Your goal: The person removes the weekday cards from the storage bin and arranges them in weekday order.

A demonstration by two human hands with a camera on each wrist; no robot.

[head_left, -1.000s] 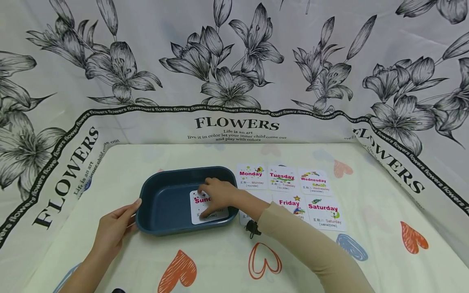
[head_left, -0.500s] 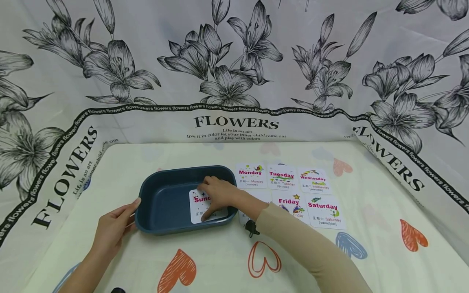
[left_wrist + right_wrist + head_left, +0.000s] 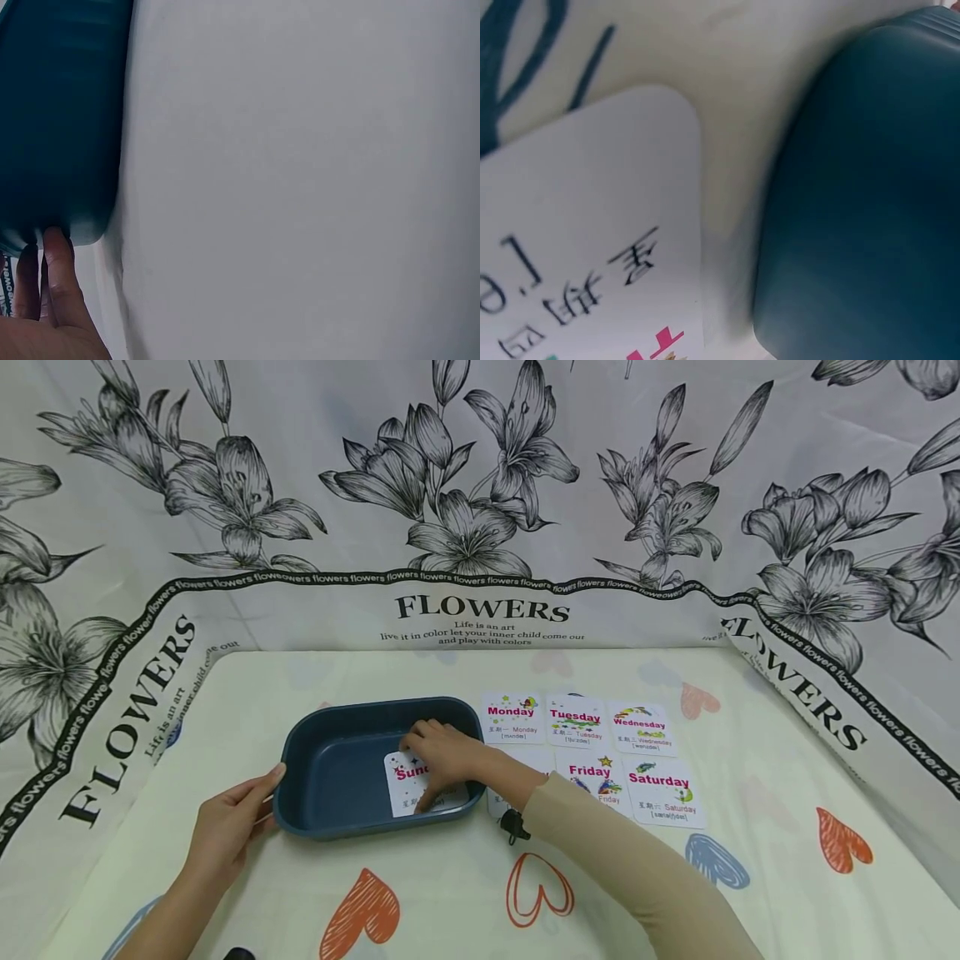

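A dark blue plastic tray [image 3: 330, 785] sits on the cloth. At its left end my left hand [image 3: 228, 827] holds the rim, thumb on top and fingers against the outer wall; the left wrist view shows those fingers [image 3: 64, 277] touching the wall. My right hand [image 3: 442, 756] reaches inside the tray's right half. Between its thumb and fingers it holds a white Sunday card [image 3: 401, 785] with pink lettering, at the tray bottom. The hand covers the right part of that card. In the right wrist view the right hand is out of sight.
Right of the tray lie day cards in two rows: Monday [image 3: 513, 718], Tuesday [image 3: 575, 722], Wednesday [image 3: 641, 729], Friday [image 3: 592, 781] and Saturday [image 3: 663, 793]. A Thursday card [image 3: 615, 210] is partly under the right forearm. A flower-printed curtain [image 3: 480, 485] hangs behind.
The right thumb has shifted slightly right along the Sunday card, and the card has turned a little. My left hand keeps its place on the tray. The head view has drifted slightly.
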